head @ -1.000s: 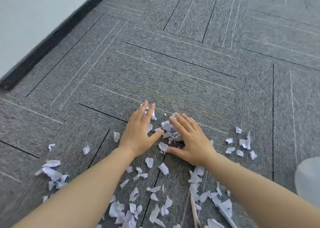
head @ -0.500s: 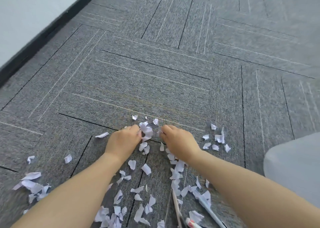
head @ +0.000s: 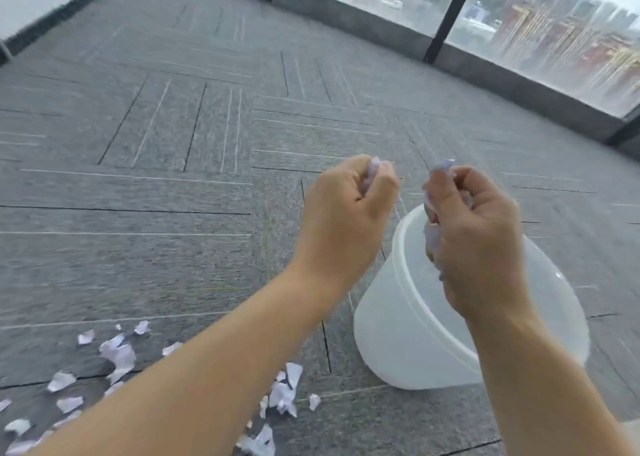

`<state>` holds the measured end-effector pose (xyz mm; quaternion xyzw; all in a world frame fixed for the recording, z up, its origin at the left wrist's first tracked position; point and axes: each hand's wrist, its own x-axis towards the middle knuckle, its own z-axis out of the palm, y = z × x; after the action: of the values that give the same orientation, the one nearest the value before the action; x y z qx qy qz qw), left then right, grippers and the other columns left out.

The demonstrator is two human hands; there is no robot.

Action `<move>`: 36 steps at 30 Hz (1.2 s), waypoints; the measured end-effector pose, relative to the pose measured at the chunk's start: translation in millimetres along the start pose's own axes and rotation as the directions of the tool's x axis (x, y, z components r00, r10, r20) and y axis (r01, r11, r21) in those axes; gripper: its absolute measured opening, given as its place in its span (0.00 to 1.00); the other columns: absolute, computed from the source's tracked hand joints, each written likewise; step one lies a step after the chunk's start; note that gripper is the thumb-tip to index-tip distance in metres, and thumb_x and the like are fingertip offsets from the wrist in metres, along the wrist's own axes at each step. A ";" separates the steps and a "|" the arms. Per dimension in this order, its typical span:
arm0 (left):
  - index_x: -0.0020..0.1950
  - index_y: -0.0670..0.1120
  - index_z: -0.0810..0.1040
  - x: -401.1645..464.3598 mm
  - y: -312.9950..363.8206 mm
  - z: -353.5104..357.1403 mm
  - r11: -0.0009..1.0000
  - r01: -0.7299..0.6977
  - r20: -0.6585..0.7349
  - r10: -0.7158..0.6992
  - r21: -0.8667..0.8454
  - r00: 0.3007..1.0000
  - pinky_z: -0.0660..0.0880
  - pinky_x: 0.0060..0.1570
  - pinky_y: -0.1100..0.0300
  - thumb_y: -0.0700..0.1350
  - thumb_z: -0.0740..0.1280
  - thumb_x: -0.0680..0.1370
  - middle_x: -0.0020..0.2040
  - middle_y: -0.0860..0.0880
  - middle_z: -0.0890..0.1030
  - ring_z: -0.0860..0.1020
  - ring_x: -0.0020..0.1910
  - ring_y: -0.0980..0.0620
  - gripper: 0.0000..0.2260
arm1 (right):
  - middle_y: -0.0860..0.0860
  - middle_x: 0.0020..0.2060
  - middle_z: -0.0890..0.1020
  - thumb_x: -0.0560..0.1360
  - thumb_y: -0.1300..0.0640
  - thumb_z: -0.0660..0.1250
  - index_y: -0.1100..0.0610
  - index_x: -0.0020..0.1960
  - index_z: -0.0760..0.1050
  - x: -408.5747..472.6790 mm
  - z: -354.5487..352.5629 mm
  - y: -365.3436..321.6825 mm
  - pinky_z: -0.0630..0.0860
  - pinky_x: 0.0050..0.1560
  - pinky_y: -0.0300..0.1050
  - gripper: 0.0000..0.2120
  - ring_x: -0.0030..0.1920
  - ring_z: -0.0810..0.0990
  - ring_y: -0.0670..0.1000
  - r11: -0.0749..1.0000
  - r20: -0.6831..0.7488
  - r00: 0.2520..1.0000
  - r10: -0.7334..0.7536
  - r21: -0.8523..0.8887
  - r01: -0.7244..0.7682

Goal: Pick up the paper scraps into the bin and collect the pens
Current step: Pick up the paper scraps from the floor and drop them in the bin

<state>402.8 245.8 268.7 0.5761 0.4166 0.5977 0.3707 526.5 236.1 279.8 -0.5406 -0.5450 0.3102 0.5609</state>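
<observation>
We see both hands raised above a grey carpet (head: pixel 173 196) of ribbed, woven tiles laid in alternating directions, with thin pale lines and dark seams. The left hand (head: pixel 341 220) is curled into a fist, and a bit of pale lilac-white paper (head: pixel 372 170) pokes out at the top between thumb and fingers. The right hand (head: pixel 478 237) is likewise closed around a crumpled wad of scraps (head: pixel 441 168), some showing above the fingers and some at the palm side; it hangs over the open mouth of the bin (head: pixel 398 334).

The bin is a round, smooth, translucent white plastic tub with a thick rolled rim, standing upright on the carpet at the lower right. The left hand is just beside the bin's rim, on its left.

More torn paper scraps (head: pixel 117 355) lie on the carpet toward the lower left: small, irregular, creased pieces, matte white with a lilac tint, pointing every way. Another small cluster (head: pixel 285 391) lies near the bin's base. Beyond, the carpet ends at a low wall under large windows (head: pixel 536 22).
</observation>
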 end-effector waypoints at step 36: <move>0.76 0.61 0.51 -168.2 -226.5 -196.0 0.216 0.290 -0.101 -0.615 0.933 0.782 0.45 0.74 0.44 0.68 0.48 0.75 0.79 0.50 0.47 0.43 0.77 0.48 0.30 | 0.43 0.78 0.45 0.80 0.39 0.54 0.40 0.77 0.52 -100.6 106.0 239.8 0.43 0.75 0.52 0.27 0.77 0.37 0.50 0.738 0.661 0.665 0.348 -0.630 0.240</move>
<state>209.2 162.3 -2.6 0.6107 0.7645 0.0330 0.2037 462.5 223.8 6.6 -0.5462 -0.7800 0.3023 0.0429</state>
